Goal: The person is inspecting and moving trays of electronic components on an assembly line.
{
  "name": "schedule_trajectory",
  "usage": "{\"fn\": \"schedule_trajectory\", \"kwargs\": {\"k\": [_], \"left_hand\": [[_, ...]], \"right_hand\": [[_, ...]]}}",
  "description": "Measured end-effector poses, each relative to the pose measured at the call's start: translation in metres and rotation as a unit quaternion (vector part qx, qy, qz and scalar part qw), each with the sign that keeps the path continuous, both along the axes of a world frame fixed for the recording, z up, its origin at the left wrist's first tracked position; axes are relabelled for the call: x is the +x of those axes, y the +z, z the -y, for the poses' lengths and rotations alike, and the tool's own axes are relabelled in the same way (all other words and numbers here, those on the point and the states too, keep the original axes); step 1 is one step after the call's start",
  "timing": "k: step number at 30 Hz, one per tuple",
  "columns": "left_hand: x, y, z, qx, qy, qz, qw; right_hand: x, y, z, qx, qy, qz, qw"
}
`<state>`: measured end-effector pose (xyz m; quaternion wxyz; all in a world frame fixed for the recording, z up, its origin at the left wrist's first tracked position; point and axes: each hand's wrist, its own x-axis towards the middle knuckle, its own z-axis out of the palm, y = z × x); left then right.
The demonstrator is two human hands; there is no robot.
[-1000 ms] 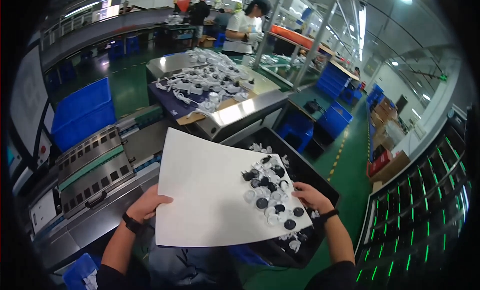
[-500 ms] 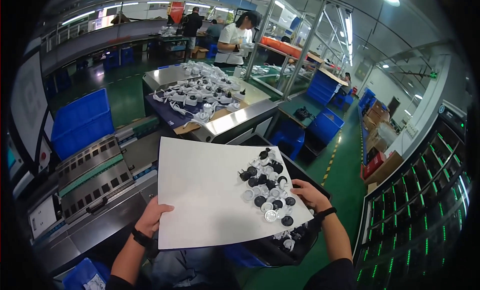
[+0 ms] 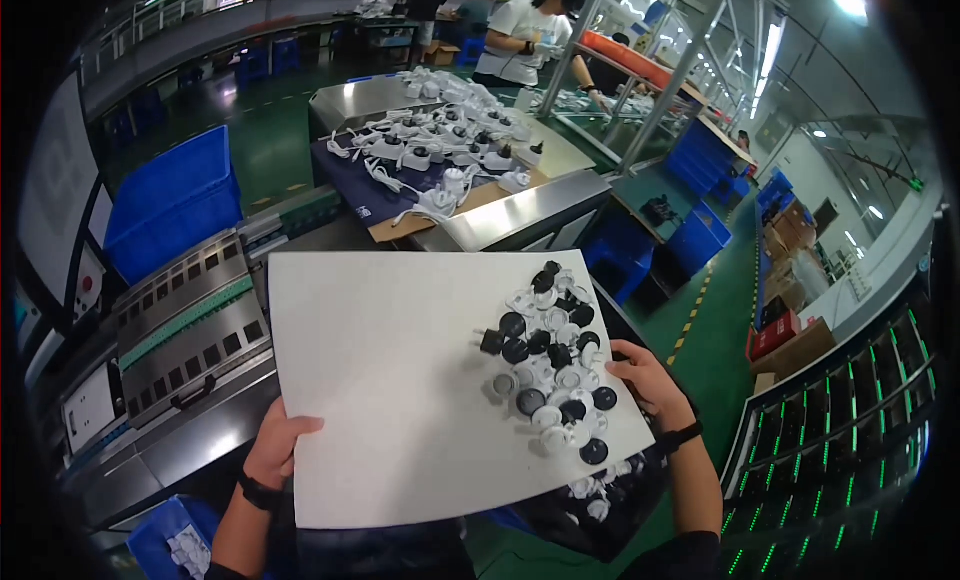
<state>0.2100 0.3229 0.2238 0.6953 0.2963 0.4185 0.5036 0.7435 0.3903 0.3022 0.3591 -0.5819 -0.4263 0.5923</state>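
Observation:
A large white board (image 3: 385, 370) is held in front of me, roughly level. My left hand (image 3: 278, 445) is closed on its left edge, thumb lying on top. The fingers of my right hand (image 3: 648, 383) are closed around the right edge. Many small round black and white plug heads (image 3: 548, 368) lie in a heap on the board's right part, close to my right hand. Some show pins sticking out. Below the board's right corner, more black and white plug pieces (image 3: 598, 502) lie in a black-lined container, partly hidden by the board.
Ahead, white chargers with cords (image 3: 440, 140) cover a metal-edged table (image 3: 530, 212). A slotted metal conveyor fixture (image 3: 190, 325) and a blue bin (image 3: 172, 195) are at left. At right stands a rack with green lights (image 3: 830, 450). A person in white (image 3: 520, 40) works beyond the table.
The board has come closer and shifted slightly left and down in view, with both hands still on it. The plug heads remain heaped at its right. My view has turned somewhat.

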Motion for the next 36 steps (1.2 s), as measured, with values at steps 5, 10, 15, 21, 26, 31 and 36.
{"fn": "schedule_trajectory", "kwargs": {"k": [5,10,15,21,26,31,36], "left_hand": [[-0.021,-0.012,-0.010,-0.065,0.026,-0.014,0.997],[-0.022,-0.013,-0.031,-0.130,0.048,0.015,0.990],[-0.027,0.015,-0.046,-0.191,-0.008,0.031,0.981],[-0.030,0.073,-0.067,-0.208,-0.029,0.015,0.978],[-0.026,0.138,-0.068,-0.184,-0.024,0.000,0.983],[-0.016,0.190,-0.061,-0.195,0.022,0.019,0.980],[-0.018,0.215,-0.059,-0.183,0.081,0.029,0.979]], "right_hand": [[-0.021,-0.009,-0.019,-0.056,0.014,0.041,0.998],[-0.032,-0.011,-0.042,-0.094,-0.020,0.045,0.994],[-0.026,0.010,-0.042,-0.143,-0.037,0.067,0.987],[-0.023,0.073,-0.050,-0.153,-0.058,0.045,0.985],[-0.015,0.150,-0.061,-0.146,-0.044,0.031,0.988],[-0.026,0.223,-0.096,-0.161,-0.022,-0.047,0.986],[-0.025,0.235,-0.143,-0.156,0.061,-0.066,0.984]]}}
